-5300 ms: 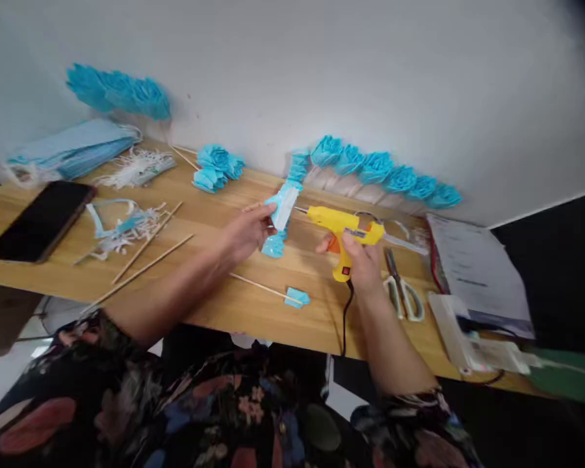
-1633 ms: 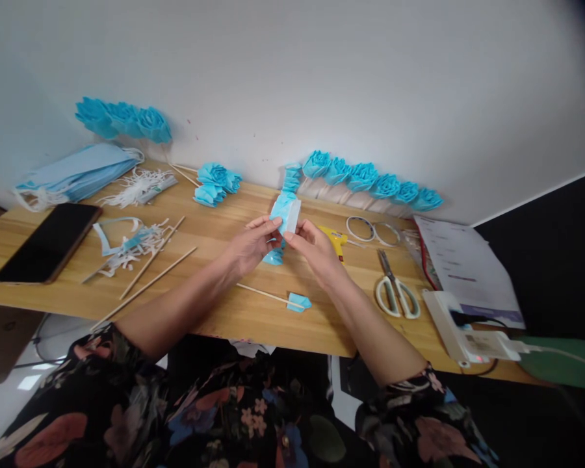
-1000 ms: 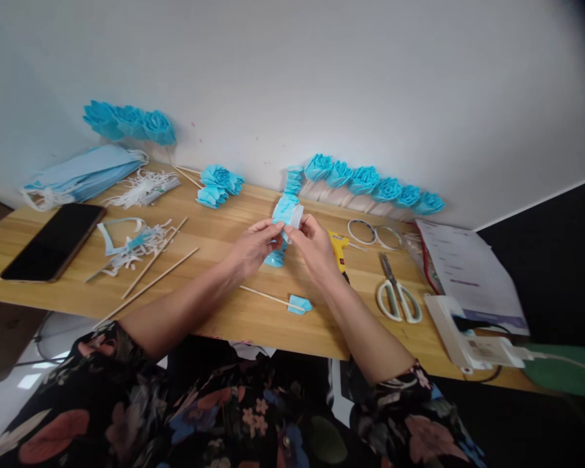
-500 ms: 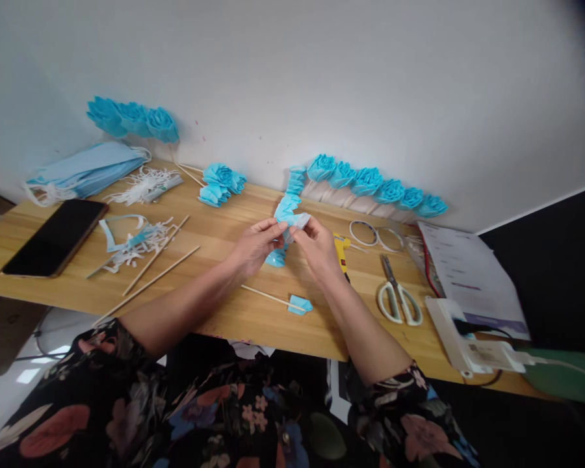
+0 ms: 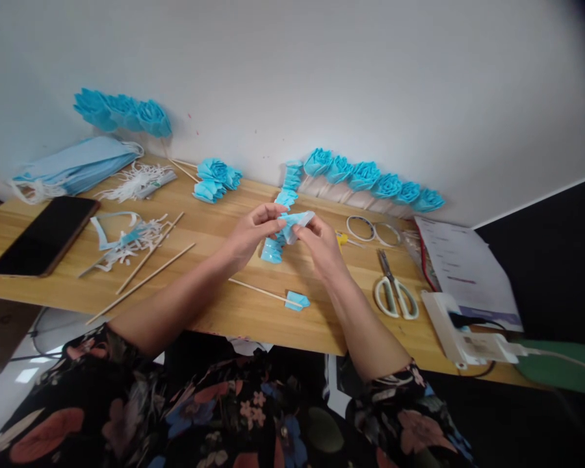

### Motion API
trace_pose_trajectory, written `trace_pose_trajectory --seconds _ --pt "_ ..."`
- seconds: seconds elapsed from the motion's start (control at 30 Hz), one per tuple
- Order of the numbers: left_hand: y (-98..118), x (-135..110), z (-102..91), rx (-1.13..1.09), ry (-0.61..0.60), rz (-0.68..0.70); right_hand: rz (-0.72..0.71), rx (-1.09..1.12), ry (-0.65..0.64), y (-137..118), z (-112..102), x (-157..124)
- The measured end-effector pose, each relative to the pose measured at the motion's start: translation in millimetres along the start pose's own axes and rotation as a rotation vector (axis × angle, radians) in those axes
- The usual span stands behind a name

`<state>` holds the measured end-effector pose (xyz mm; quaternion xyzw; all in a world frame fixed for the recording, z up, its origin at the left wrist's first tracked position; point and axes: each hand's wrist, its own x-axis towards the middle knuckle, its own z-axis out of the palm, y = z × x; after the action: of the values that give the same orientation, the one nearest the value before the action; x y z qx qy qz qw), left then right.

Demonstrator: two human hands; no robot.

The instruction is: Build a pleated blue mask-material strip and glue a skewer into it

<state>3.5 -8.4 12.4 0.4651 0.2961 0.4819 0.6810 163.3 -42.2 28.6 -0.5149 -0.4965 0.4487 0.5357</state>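
Between my hands is a small blue-and-white petal piece (image 5: 298, 223) of thin fabric. My left hand (image 5: 258, 233) pinches its left side, and my right hand (image 5: 319, 242) grips its right side with thumb and fingers. Just behind and beneath lies a row of stacked blue petals (image 5: 286, 196), partly covered by my fingers; a nearer blue stack (image 5: 272, 249) sits below them. Closer to me, a wooden stick (image 5: 258, 290) rests on the table with a blue wrapped piece (image 5: 297, 300) at its right end.
Blue fabric flowers (image 5: 363, 175) on sticks lean on the wall, others (image 5: 121, 112) at left. Face masks (image 5: 78, 166), a phone (image 5: 43, 235), loose sticks (image 5: 149, 276) and cut straps (image 5: 131, 240) lie left. Scissors (image 5: 394, 289), tape rolls (image 5: 361, 228), a glue gun (image 5: 342, 239) and a power strip (image 5: 443, 325) are right.
The petal piece has been turned and spread, now showing more of its blue face and a white edge at upper right. My hands remain close together; the whole view has shifted slightly.
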Motion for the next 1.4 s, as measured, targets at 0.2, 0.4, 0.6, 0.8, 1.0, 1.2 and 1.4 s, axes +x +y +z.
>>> trace_pose_trajectory --seconds 0.2,0.4,0.6,0.8,1.0,1.2,1.4 --pt "-4.4 -2.0 1.3 0.154 -0.018 -0.004 -0.020 -0.032 -0.017 -2.0 -5.9 -0.1" --pt "-3.5 -1.7 2.8 0.225 -0.044 0.018 -0.038 -0.102 -0.061 -3.6 -9.7 -0.2" --pt "4.3 -4.9 5.3 0.409 -0.054 0.133 -0.018 -0.107 -0.078 -1.7 -8.9 0.8" --pt "3.0 -4.7 3.6 0.320 -0.024 0.052 -0.002 -0.068 -0.142 -2.4 -13.3 0.9" --pt "-1.2 1.0 -1.0 0.125 0.058 0.005 0.006 0.131 -0.222 -12.2 -32.2 6.1" --pt "-3.0 2.8 -2.9 0.006 0.093 -0.040 -0.026 0.136 -0.120 -0.9 -28.6 9.5" --pt "-1.1 0.1 -1.5 -0.015 0.074 -0.058 -0.007 0.051 -0.140 8.2 -13.3 7.3"
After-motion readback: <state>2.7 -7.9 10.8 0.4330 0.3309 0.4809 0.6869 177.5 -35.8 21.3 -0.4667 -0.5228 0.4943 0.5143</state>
